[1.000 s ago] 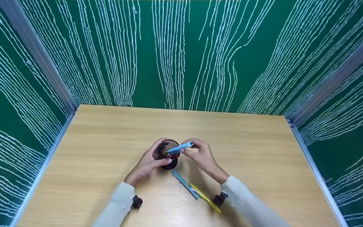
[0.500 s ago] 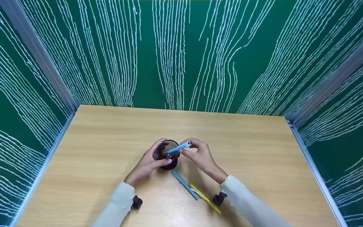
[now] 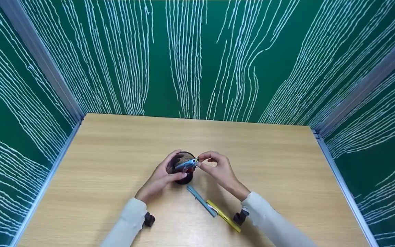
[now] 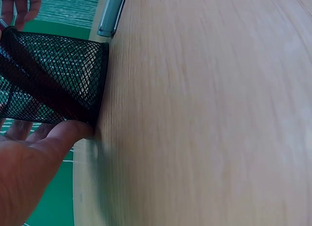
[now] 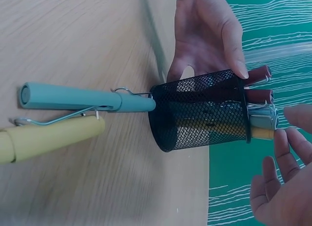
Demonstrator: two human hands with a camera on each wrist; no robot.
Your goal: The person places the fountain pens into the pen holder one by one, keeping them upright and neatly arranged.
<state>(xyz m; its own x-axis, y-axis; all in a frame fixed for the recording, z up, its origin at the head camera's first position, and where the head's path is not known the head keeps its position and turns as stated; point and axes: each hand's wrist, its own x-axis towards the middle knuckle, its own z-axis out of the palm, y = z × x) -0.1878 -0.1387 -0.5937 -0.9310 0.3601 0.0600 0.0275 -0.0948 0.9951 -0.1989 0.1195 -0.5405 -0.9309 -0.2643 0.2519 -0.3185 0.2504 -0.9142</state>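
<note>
Blue pen has slid deeper into mesh cup, right hand at three o'clock parted and empty, left hand curled round cup, presumably for steadying.

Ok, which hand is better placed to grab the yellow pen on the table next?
Probably the right hand: it seems free, and the yellow pen lies closer to it, while the left hand holds the cup.
</note>
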